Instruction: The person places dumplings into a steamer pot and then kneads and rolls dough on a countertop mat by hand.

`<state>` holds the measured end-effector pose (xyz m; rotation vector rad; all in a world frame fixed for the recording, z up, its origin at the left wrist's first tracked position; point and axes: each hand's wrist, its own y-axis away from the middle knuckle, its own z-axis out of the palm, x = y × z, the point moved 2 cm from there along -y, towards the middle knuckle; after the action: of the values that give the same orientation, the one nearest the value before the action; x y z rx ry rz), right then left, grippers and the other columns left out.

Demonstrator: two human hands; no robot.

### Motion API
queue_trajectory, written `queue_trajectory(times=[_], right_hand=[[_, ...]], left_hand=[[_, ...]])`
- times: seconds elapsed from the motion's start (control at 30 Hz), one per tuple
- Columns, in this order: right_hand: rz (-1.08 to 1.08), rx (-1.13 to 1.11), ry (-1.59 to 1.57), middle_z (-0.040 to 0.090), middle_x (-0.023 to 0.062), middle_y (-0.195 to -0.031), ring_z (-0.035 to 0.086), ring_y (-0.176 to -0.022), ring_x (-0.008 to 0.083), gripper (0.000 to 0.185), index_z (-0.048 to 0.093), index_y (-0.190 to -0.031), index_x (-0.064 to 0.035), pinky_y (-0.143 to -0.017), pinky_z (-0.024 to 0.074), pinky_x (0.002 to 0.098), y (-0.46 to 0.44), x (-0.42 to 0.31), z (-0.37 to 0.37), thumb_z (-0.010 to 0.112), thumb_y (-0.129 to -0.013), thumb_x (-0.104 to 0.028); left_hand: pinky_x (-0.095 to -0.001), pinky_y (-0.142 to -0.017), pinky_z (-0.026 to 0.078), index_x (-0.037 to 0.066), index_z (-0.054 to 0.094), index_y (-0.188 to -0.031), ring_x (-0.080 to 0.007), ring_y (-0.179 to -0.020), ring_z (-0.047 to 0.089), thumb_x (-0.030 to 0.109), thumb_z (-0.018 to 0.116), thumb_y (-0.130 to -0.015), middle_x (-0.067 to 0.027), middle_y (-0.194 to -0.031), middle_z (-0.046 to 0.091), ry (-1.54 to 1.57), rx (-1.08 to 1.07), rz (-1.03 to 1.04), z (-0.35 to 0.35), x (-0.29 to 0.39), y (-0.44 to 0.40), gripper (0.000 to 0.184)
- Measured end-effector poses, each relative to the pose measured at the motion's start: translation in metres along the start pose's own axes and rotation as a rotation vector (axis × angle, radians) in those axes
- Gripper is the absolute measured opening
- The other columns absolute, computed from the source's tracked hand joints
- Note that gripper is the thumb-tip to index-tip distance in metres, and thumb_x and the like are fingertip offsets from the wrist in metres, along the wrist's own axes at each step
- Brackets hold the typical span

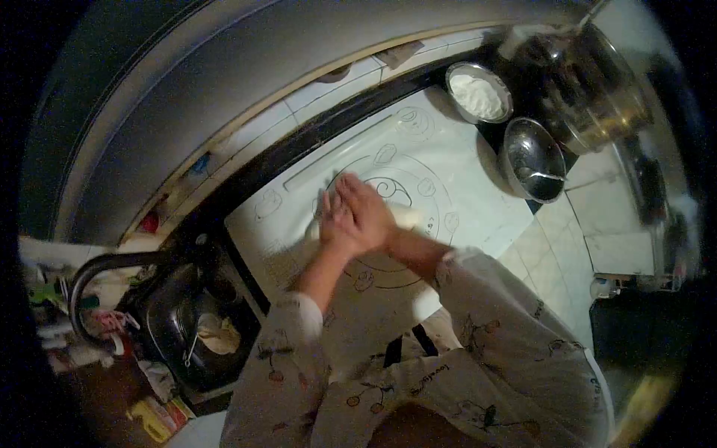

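Note:
Both my hands are together over the middle of a white printed mat. My left hand has its fingers stretched out and partly overlapped by the other hand. My right hand lies across it, with its fingers extended. Beneath them is a pale roll that looks like dough; one end shows right of my hands and a little shows on the left. The hands hide its middle, and their fingertips are slightly blurred.
A metal bowl of white powder and another bowl with a spoon stand at the back right, beside a large shiny pot. At the left are a dark sink and a black curved faucet.

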<state>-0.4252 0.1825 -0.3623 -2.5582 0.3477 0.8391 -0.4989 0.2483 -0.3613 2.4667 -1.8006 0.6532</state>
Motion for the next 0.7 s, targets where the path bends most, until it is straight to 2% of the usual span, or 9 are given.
queue_trajectory(times=[0.03,0.1,0.23,0.3,0.37,0.43,0.47,0.57,0.7], right_hand=[[0.039,0.061,-0.023,0.037,0.0269,-0.14,0.031,-0.132,0.0414,0.069,0.038,-0.135,0.003,-0.107,0.0258,0.0514,-0.015,0.01,0.004,0.043,-0.089,-0.048],[0.228,0.031,0.081,0.034,0.0252,-0.142,0.03,-0.134,0.039,0.071,0.038,-0.136,0.0014,-0.11,0.0218,0.0509,-0.039,0.018,-0.003,0.042,-0.087,-0.051],[0.113,-0.157,0.225,0.034,0.0244,-0.142,0.029,-0.135,0.0378,0.078,0.037,-0.135,0.0043,-0.11,0.0207,0.0503,0.037,-0.01,-0.006,0.039,-0.087,-0.057],[-0.051,-0.103,0.168,0.034,0.0235,-0.143,0.029,-0.135,0.0378,0.069,0.038,-0.135,0.0024,-0.11,0.0212,0.0503,0.098,-0.031,-0.024,0.046,-0.088,-0.047],[-0.036,-0.217,0.133,0.032,0.0231,-0.144,0.029,-0.135,0.0382,0.062,0.039,-0.135,0.001,-0.11,0.0227,0.0501,0.155,-0.044,-0.036,0.054,-0.085,-0.033],[0.107,-0.295,0.114,0.033,0.0229,-0.144,0.031,-0.134,0.0381,0.061,0.039,-0.135,0.0,-0.109,0.0242,0.0504,0.191,-0.06,-0.045,0.057,-0.082,-0.025],[0.179,-0.331,0.105,0.033,0.0228,-0.144,0.031,-0.134,0.038,0.061,0.04,-0.135,-0.0004,-0.109,0.025,0.0506,0.196,-0.061,-0.046,0.058,-0.081,-0.022],[0.122,0.019,0.035,0.033,0.022,-0.144,0.034,-0.133,0.037,0.061,0.04,-0.135,-0.0006,-0.108,0.0255,0.0515,0.17,-0.063,-0.037,0.056,-0.081,-0.023],[0.097,-0.117,0.213,0.036,0.0212,-0.142,0.032,-0.132,0.0396,0.059,0.039,-0.135,0.0014,-0.107,0.0244,0.0538,0.113,-0.017,-0.01,0.047,-0.087,-0.033]], left_hand=[[-0.0581,-0.111,0.014,-0.004,0.024,-0.142,-0.0413,-0.135,0.026,0.042,0.059,-0.078,-0.0302,-0.143,0.028,-0.039,-0.01,0.018,-0.005,-0.002,-0.013,0.086],[-0.0588,-0.111,0.007,0.005,0.019,-0.146,-0.0398,-0.14,0.013,0.048,0.061,-0.074,-0.0236,-0.15,0.019,-0.149,-0.144,-0.075,-0.012,0.001,-0.027,0.094],[-0.0632,-0.108,0.008,0.001,0.02,-0.145,-0.0402,-0.139,0.017,0.049,0.061,-0.074,-0.0247,-0.149,0.02,-0.219,-0.143,-0.222,-0.018,0.039,0.039,0.094],[-0.0642,-0.108,0.003,-0.001,0.022,-0.144,-0.0395,-0.14,0.013,0.051,0.061,-0.076,-0.0238,-0.15,0.018,-0.173,-0.201,-0.172,-0.006,0.051,0.089,0.095],[-0.0647,-0.108,0.003,-0.005,0.029,-0.14,-0.04,-0.139,0.018,0.051,0.054,-0.081,-0.0248,-0.149,0.021,-0.232,-0.13,-0.002,-0.002,0.071,0.145,0.085],[-0.0627,-0.109,0.005,-0.006,0.033,-0.137,-0.0402,-0.138,0.02,0.05,0.048,-0.085,-0.0258,-0.147,0.025,-0.04,-0.055,-0.04,-0.012,0.102,0.181,0.077],[-0.0617,-0.109,0.005,-0.006,0.035,-0.136,-0.0403,-0.138,0.021,0.049,0.045,-0.087,-0.0262,-0.146,0.026,0.052,-0.014,-0.056,-0.017,0.11,0.185,0.074],[-0.0579,-0.111,0.009,-0.008,0.039,-0.132,-0.0406,-0.137,0.023,0.047,0.042,-0.089,-0.0269,-0.144,0.03,0.045,-0.015,-0.166,-0.017,0.105,0.151,0.07],[-0.0565,-0.111,0.011,-0.007,0.037,-0.135,-0.0409,-0.137,0.022,0.046,0.044,-0.087,-0.026,-0.145,0.03,-0.072,0.051,-0.185,0.003,0.064,0.098,0.072]])
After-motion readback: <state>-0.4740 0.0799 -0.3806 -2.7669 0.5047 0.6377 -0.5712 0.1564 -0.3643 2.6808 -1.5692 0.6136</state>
